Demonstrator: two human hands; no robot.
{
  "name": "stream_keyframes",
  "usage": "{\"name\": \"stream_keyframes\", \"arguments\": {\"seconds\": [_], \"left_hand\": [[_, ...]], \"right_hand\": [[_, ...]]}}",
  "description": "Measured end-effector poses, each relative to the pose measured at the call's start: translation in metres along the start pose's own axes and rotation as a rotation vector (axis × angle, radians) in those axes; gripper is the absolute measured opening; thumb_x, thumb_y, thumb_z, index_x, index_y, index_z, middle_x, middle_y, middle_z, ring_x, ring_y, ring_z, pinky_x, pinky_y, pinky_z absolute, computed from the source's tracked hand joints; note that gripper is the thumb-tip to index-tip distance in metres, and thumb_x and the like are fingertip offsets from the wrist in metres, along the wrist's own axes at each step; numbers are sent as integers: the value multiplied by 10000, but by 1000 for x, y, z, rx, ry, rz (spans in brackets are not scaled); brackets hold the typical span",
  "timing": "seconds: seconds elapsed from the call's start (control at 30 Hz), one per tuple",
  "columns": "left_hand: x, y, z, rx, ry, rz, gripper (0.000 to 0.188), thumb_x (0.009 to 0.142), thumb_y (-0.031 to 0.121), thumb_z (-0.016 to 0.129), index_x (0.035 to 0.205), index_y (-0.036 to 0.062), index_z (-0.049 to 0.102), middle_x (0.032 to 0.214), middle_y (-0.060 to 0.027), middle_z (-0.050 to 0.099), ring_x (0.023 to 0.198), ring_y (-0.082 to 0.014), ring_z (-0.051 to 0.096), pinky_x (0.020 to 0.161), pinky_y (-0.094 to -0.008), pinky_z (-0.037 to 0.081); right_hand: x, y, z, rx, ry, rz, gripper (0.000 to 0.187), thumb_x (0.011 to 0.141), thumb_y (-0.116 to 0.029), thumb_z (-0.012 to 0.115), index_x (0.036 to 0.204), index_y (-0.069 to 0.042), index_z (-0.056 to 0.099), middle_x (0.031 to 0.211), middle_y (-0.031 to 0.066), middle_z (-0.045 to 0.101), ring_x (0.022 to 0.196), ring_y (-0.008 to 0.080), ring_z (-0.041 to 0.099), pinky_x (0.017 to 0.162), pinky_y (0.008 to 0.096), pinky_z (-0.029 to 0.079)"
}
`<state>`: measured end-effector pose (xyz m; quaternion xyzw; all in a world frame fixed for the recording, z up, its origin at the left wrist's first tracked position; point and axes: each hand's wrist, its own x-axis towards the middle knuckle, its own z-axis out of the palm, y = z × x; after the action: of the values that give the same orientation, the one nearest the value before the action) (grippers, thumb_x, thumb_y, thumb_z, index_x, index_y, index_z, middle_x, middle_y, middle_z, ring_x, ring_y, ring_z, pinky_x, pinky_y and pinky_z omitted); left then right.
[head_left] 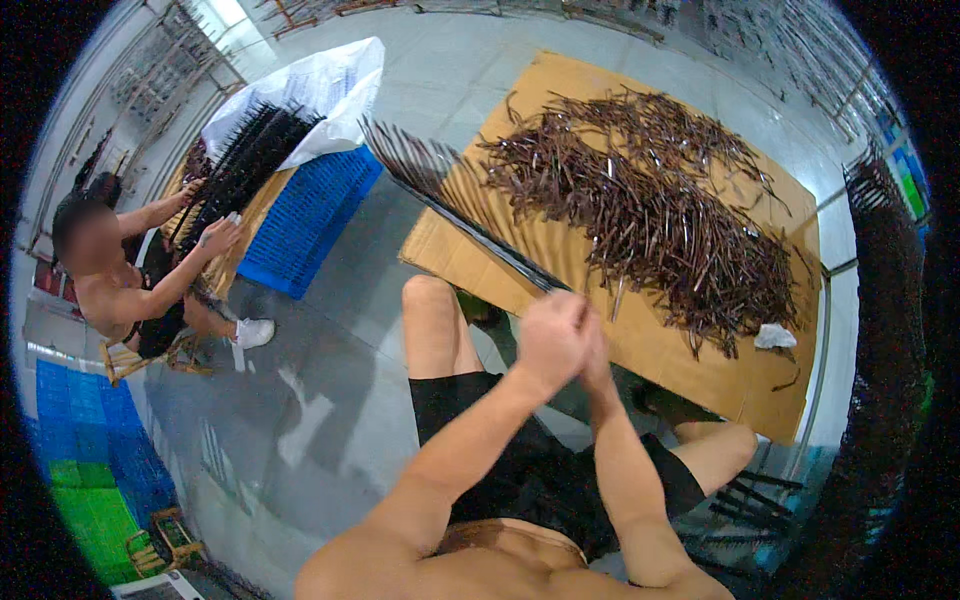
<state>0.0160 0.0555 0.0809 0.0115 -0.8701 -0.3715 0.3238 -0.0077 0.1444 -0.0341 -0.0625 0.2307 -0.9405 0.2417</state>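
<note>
My left hand [552, 338] is closed around the near end of a long dark bar [480, 238] with a row of thin, curved prongs along it. The bar slants up and away to the left, over the left edge of the cardboard-topped table. Pressed against the left hand is my right hand [597, 352], its fingers closed and a little blurred; what it grips is hidden. Beyond both hands, a large heap of thin, dark brown, glossy strips [650, 220] spreads over the cardboard [465, 262].
A crumpled white scrap [775, 337] lies by the heap. At left a seated co-worker [120, 270] handles black pronged bars [250, 160] beside a blue crate [310, 220] and a white sack [345, 85]. Dark bars hang along the right side [880, 330].
</note>
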Motion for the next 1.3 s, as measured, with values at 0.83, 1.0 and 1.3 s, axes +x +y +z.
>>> {"name": "stream_keyframes", "arguments": {"seconds": [0.83,1.0,1.3], "left_hand": [[18,-106,-107,96,-364,-430,349,947,311,506,1031,22,683,844,-69,710,751,-173,658,715,-308,505],[28,-197,-88,-133,-240,-673,395,916,207,504,1266,31,557,1071,-82,680,963,-233,637,863,-324,480],[68,-183,-69,-467,-190,-559,499,848,201,689,1281,17,523,1266,-122,573,1174,-223,520,984,-350,406]], "right_hand": [[-69,-46,-63,-498,616,-123,285,958,-236,563,1109,6,568,965,112,645,843,210,608,734,346,503],[-82,-64,-24,-412,606,-100,339,969,-173,483,1297,-88,470,734,66,599,580,155,504,567,274,437],[-133,-110,33,-373,674,-230,199,941,-237,573,934,-41,612,845,138,677,667,207,633,552,311,494]]}}
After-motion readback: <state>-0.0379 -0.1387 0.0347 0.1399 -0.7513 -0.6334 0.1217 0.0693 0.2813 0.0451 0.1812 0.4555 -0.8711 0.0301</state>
